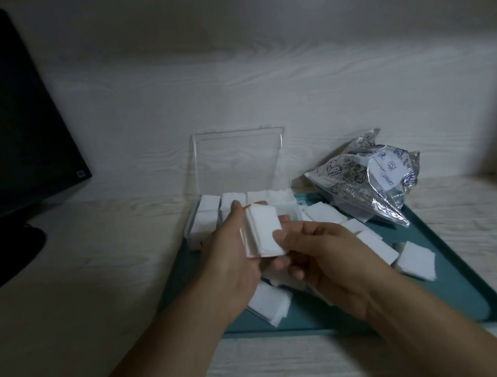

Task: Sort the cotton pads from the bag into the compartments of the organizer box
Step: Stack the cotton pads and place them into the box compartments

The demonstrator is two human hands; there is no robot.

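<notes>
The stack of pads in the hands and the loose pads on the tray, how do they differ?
The stack of pads is squared up and held on edge between left hand and right hand; the loose pads lie flat and scattered on the teal tray, untouched. Both are white and square.

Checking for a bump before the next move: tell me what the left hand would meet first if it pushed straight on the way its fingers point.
The left hand, holding the stack of cotton pads, points toward the organizer box. It would probably meet the pad-filled compartments first, then the raised clear lid; depth is uncertain.
</notes>
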